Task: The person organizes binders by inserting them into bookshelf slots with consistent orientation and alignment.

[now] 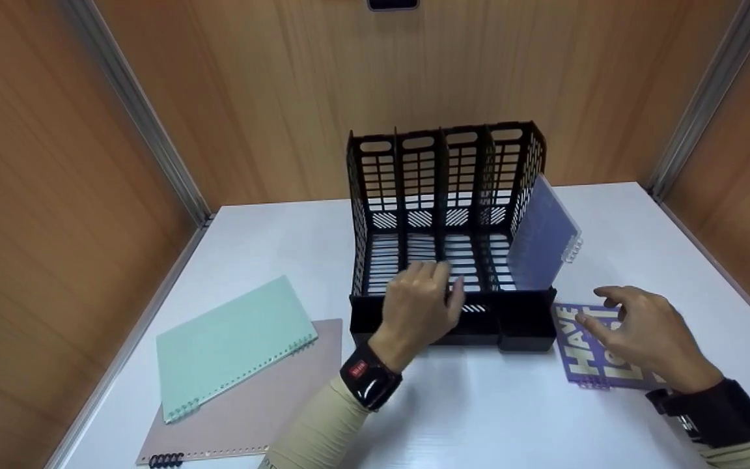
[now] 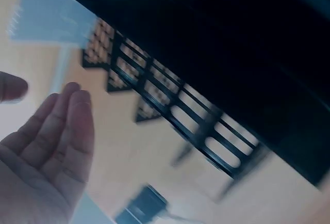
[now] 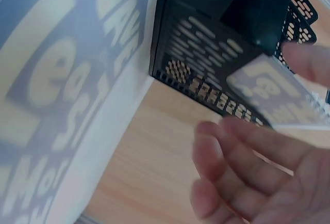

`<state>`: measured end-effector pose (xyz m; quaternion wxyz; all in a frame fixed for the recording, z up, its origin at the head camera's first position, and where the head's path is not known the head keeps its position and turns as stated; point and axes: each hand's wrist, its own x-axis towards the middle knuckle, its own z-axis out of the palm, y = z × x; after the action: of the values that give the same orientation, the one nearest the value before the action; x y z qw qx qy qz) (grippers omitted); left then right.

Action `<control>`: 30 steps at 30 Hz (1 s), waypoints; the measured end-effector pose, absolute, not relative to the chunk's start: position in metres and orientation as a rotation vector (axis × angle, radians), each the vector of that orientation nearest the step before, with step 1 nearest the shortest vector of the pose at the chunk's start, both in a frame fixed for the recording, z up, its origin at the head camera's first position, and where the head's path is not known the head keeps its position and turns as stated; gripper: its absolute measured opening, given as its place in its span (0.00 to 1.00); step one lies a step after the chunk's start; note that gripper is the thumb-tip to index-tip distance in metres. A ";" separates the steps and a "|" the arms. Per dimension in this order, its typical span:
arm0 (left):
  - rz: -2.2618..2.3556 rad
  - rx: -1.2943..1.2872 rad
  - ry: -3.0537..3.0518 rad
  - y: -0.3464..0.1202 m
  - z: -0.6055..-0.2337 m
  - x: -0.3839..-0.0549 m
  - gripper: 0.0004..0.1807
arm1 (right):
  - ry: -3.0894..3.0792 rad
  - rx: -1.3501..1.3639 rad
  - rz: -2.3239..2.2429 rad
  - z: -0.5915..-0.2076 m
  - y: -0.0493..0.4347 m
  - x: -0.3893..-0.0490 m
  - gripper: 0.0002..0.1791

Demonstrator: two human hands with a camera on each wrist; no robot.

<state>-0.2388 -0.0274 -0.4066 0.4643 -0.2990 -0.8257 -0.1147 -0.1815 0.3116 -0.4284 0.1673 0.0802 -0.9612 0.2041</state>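
Note:
A black desk file rack (image 1: pixel 446 319) with upright dividers stands at the back of the table. In its rightmost slot leans a lavender spiral notebook (image 1: pixel 541 241). My left hand (image 1: pixel 417 309) hovers at the rack's front tray; in the left wrist view its fingers (image 2: pixel 62 131) extend beside the rack and hold nothing. To the right, my right hand (image 1: pixel 648 332) is over a purple notebook (image 1: pixel 580 352) with large pale lettering, covering part of it. Loosely bent fingers (image 3: pixel 211 157) and a thumb apart from them show in the right wrist view, with nothing between.
A mint green spiral notebook (image 1: pixel 232 345) lies partly across a larger pink one (image 1: pixel 245 417) on the left of the white table (image 1: pixel 271 241). Wooden panels (image 1: pixel 271 98) enclose the back and sides. A dark device (image 1: pixel 393 4) is on the back panel.

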 end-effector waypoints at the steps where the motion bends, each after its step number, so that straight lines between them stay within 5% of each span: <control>1: -0.278 -0.779 -2.016 -0.020 -0.408 -0.235 0.11 | -2.760 0.230 0.570 -0.428 0.314 -0.180 0.35; 13: -0.073 -1.155 -2.174 0.053 -0.429 -0.204 0.22 | -2.966 0.283 0.446 -0.427 0.341 -0.167 0.44; 30: 0.287 -1.330 -2.348 0.143 -0.447 -0.195 0.28 | -3.086 0.314 0.110 -0.444 0.380 -0.158 0.50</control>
<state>-0.1953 0.1434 -0.4466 0.2124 -0.4790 -0.8454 0.1034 -0.1580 0.3799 -0.4439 0.0191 0.1011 -0.9941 0.0354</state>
